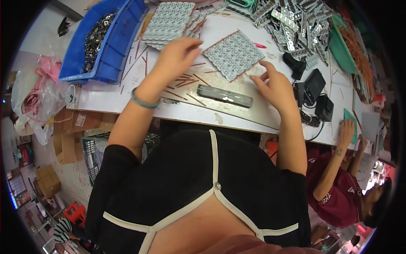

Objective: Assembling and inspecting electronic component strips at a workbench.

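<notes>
A square grey panel with a repeated embossed pattern and reddish-brown edges lies turned at an angle on the table. My left hand hovers by its left corner, fingers loosely bent and apart, with nothing visible in them. At the panel's right corner is my right hand, thumb and index finger spread; whether the fingertip touches the edge I cannot tell. Just below the panel rests a long dark grey metal block. Beyond my left hand stands a stack of similar panels.
Thin brown strips litter the table. A blue bin of small dark parts stands left. Metal strips are heaped at the far right, near a green basket. Black adapters and cables lie right. A co-worker's hand rests farther right.
</notes>
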`<state>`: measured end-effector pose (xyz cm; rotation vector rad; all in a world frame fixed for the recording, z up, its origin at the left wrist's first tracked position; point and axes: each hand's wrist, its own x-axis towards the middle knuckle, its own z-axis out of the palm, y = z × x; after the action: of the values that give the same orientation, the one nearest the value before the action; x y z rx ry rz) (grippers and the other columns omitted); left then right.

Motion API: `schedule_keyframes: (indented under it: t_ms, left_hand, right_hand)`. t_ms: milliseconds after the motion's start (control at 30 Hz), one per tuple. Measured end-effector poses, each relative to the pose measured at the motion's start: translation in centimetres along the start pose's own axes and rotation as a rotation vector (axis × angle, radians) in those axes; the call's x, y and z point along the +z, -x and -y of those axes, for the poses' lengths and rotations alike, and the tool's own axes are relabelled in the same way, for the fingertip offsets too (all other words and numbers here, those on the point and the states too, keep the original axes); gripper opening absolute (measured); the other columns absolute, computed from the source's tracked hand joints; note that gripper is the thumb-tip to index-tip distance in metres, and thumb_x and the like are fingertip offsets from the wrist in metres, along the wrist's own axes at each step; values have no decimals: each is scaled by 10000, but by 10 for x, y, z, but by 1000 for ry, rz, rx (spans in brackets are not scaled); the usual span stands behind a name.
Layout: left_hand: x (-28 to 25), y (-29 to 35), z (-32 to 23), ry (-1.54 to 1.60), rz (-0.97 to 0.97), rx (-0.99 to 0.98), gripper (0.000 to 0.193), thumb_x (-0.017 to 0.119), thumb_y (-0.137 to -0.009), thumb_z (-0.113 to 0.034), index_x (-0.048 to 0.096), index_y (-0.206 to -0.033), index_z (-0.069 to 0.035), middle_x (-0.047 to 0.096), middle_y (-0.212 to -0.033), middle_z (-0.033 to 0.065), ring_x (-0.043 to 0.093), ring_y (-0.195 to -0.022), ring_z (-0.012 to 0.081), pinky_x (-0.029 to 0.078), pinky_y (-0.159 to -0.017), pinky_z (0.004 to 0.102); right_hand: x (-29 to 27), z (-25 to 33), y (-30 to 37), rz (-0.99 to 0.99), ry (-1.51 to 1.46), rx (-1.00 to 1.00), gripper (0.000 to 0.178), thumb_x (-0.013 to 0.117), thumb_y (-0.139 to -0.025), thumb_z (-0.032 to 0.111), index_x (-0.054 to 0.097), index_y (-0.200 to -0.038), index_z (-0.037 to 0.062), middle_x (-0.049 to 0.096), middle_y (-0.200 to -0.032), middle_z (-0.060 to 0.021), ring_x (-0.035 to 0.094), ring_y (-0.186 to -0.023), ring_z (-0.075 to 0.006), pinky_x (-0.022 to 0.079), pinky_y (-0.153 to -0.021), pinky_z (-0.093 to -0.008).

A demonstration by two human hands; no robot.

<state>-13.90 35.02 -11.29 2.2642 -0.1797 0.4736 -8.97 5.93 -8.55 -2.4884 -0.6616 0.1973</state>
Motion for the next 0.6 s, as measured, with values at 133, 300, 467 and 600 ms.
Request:
schedule_keyframes:
  t_ms: [133, 300, 467, 600]
  left_hand:
    - [42, -32, -12, -334, 87, 98, 426, 653, -798, -93, 551, -1200, 7, 648, -969, 182, 625, -854, 338, 496, -788, 396]
    - [49, -28, -1, 28, 166, -122, 609, 701, -766, -75, 443, -1304, 47, 624, -865, 110, 601, -718, 207, 496, -662, 318]
    - [27, -18, -29, 1171, 265, -454, 562, 692, -818, -28, 432, -1309, 54, 591, -806, 28, 592, -772, 76, 509, -629, 219]
    - [21, -2, -26, 1076, 346, -351, 520, 686, -833, -59, 465, -1295, 34, 601, -878, 31, 593, -779, 84, 517, -668, 219]
  right_hand:
    - [28, -11, -30, -63, -6, 51, 596, 694, -797, 310, 479, -1274, 25, 624, -714, -95, 593, -623, -196, 461, -584, -321]
    - [52, -25, -28, -221, -417, 94, 629, 701, -819, 124, 379, -1342, -12, 579, -858, -42, 546, -689, -86, 450, -612, -219]
    - [23, 13, -11, -323, -1213, 184, 537, 611, -868, 53, 379, -1346, -18, 600, -989, -40, 543, -780, -66, 439, -655, -205]
    - [-10, 5, -6, -6, -906, 18, 505, 663, -840, 83, 447, -1281, -33, 600, -1041, -39, 568, -837, -108, 472, -697, -242]
